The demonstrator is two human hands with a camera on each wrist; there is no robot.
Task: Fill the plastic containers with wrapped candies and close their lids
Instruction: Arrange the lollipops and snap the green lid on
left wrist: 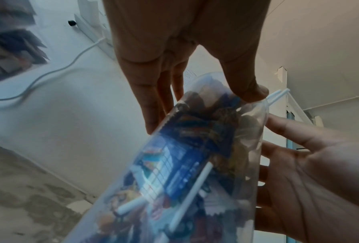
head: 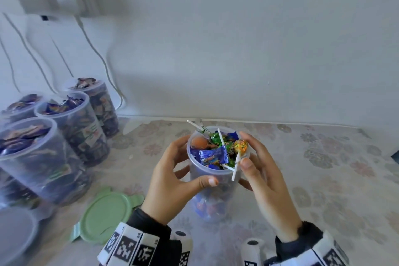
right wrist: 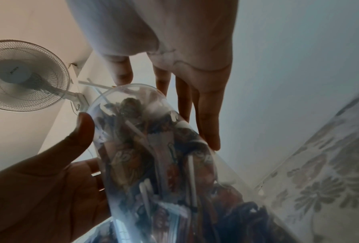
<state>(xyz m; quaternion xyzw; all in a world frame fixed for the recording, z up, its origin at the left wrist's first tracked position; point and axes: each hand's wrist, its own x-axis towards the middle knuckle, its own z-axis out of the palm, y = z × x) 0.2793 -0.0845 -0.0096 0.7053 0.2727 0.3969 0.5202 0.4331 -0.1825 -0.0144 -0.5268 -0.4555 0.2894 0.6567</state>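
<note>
Both hands wrap the open candy jar (head: 213,179): the left hand (head: 172,181) curls round its left wall, thumb across the front; the right hand (head: 265,177) cups the right wall, thumb by a lollipop (head: 240,147) sticking over the rim. Left of the jar lies a green lid (head: 103,216), with filled jars (head: 54,136) beyond on the tablecloth (head: 323,157).

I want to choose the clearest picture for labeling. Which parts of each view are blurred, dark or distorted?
Head view: the filled containers at left are smeared by blur, while the held container and both hands look sharp. Left wrist view: the container is close and blurred; the left hand is dark against the bright wall. Right wrist view: the left hand is in deep shadow; the container looks stretched.
</note>
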